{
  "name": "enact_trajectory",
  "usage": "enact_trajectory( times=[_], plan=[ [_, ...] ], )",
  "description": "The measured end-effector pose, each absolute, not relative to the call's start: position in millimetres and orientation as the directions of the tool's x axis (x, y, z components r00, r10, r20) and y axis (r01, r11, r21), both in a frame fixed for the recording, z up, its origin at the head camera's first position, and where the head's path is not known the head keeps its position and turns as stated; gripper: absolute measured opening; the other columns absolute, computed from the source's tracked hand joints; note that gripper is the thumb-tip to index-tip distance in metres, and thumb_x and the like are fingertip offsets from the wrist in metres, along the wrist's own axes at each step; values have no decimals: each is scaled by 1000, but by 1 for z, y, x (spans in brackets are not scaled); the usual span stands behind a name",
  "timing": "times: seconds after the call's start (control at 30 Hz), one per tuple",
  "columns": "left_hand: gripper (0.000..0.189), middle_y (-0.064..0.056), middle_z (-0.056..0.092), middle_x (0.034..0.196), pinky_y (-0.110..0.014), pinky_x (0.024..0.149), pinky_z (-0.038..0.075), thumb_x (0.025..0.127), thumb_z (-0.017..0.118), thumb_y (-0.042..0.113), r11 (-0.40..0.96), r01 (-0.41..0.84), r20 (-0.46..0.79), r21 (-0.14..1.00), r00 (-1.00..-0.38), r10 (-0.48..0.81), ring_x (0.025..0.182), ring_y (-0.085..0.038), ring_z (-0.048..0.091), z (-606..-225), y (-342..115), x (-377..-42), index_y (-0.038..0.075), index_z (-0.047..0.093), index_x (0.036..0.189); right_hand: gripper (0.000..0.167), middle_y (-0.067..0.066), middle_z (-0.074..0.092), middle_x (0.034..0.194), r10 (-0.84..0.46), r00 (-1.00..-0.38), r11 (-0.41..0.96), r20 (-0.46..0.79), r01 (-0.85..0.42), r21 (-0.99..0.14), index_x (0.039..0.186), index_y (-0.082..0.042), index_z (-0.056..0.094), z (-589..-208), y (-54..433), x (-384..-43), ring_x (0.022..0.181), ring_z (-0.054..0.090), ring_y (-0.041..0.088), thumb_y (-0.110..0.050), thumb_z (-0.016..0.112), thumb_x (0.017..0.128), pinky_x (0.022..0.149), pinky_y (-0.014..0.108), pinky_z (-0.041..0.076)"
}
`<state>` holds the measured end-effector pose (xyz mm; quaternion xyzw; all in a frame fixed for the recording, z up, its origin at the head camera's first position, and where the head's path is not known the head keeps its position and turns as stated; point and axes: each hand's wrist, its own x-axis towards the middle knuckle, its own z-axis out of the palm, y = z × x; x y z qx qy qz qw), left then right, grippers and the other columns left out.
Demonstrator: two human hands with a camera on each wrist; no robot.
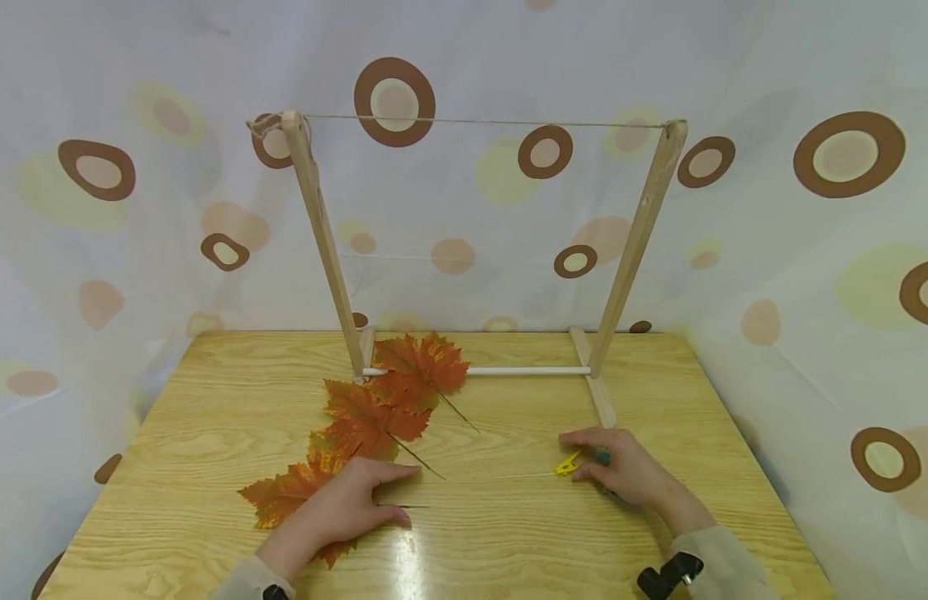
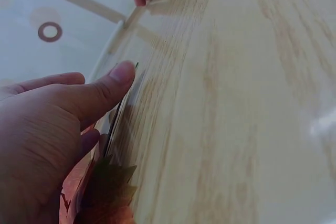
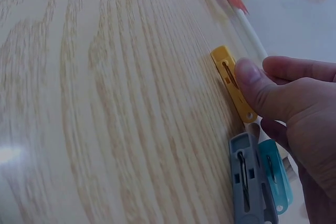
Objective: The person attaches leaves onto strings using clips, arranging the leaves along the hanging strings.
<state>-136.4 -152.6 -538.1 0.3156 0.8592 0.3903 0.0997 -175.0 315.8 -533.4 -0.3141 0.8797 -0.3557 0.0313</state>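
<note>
My left hand is over the lowest of several orange-red artificial maple leaves, thumb and forefinger spread. Its dark stem runs between them; in the left wrist view the thumb overlaps that stem, and a green-edged leaf shows below. My right hand is at a yellow clothespin, with thumb and forefinger apart around it. The right wrist view shows the thumb tip right at the yellow clothespin's side. A grey clothespin and a teal clothespin lie beside it, under the hand.
Behind the hands stands a wooden frame with a left post, a right post and a string tied across the top. A white rod joins the posts low down. Two more maple leaves overlap up to that rod.
</note>
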Motion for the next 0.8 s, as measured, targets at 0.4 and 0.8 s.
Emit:
enact_trajectory(
  times=[0.4,0.8],
  plan=[
    [47,2,75,126,-35,97,58,89,88,21,460,469,113,753,-782,613,118,-14,68,-545,-147,-131,11,75,133,48,4,73,130,-568,-809,543,152,-506,-670,132,-7,74,-537,320,-176,123,67,27,-12,89,86,104,28,52],
    [28,1,79,110,-26,81,61,94,80,8,386,448,140,806,-779,611,97,-6,72,-544,-152,-129,6,79,122,39,9,74,126,-580,-783,505,226,-563,-654,123,-10,77,-542,322,-176,122,66,37,-9,88,86,106,21,47]
  ],
)
